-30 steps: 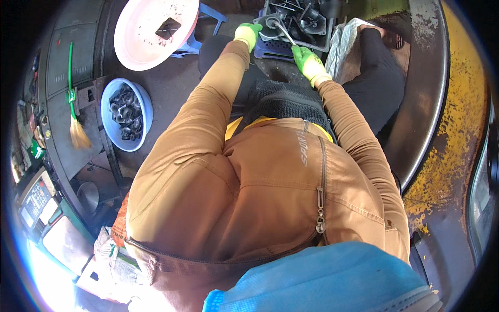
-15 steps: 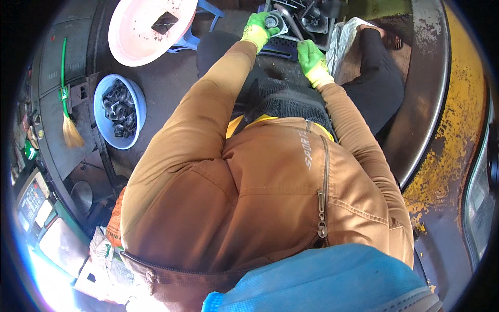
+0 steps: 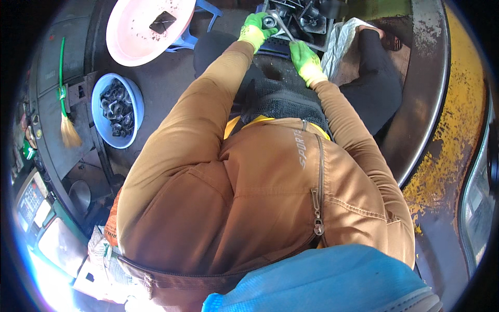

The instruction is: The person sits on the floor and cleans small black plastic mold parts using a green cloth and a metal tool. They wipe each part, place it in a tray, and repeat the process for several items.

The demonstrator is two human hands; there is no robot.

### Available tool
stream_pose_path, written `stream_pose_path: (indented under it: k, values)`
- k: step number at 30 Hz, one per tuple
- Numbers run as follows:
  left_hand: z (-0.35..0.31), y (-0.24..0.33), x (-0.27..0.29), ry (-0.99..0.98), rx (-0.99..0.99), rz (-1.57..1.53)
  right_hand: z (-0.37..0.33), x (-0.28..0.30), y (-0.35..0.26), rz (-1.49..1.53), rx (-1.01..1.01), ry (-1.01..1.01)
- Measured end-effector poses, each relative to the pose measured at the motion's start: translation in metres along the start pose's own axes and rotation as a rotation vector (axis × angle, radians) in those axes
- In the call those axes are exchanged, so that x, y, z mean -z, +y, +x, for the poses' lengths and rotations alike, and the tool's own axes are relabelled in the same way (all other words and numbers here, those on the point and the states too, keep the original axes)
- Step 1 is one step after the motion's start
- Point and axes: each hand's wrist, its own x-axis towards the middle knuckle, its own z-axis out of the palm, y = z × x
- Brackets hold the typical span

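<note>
Both my hands wear green and yellow gloves. At the top of the view, my left hand (image 3: 255,31) grips a dark part with a square flange and a round centre (image 3: 269,22). My right hand (image 3: 305,58) is closed around the lower end of a bent grey metal tool (image 3: 285,27). The tool's curved upper end lies against or right beside the part; I cannot tell whether they touch. Behind my hands, several black plastic parts (image 3: 312,23) fill a dark crate (image 3: 275,48).
To the left, a pink basin (image 3: 122,31) with a black square piece (image 3: 162,22) rests on a blue stool (image 3: 208,18). Below it stands a blue tub (image 3: 139,112) of black parts. A green-handled brush (image 3: 67,119) hangs further left. A yellow, rusty metal edge (image 3: 442,140) curves along the right.
My right hand has shifted slightly left with the metal tool, whose curved end has come down to the part. My left hand still holds the part in nearly the same place.
</note>
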Motion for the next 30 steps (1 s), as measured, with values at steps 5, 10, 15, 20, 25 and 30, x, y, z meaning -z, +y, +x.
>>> stream_pose_path:
  k: [5,10,15,20,25,30]
  values:
    - [0.002,-0.005,-0.002,0.004,-0.048,-0.033,0.003,0.000,-0.002,-0.009,0.013,0.005]
    - [0.004,-0.007,-0.002,-0.025,-0.047,-0.023,0.005,0.000,-0.006,0.009,-0.162,-0.095]
    - [-0.001,0.000,0.001,0.003,-0.031,-0.028,0.004,0.000,-0.006,-0.004,-0.134,-0.092]
    - [-0.004,0.007,0.006,-0.025,-0.008,-0.005,-0.004,0.002,-0.002,0.054,0.007,0.049]
    - [-0.004,0.008,0.006,-0.014,-0.121,0.033,-0.004,0.003,0.002,-0.052,-0.068,-0.039]
    - [0.000,0.002,0.001,-0.025,-0.108,0.062,-0.003,0.006,-0.001,-0.064,-0.250,-0.197]
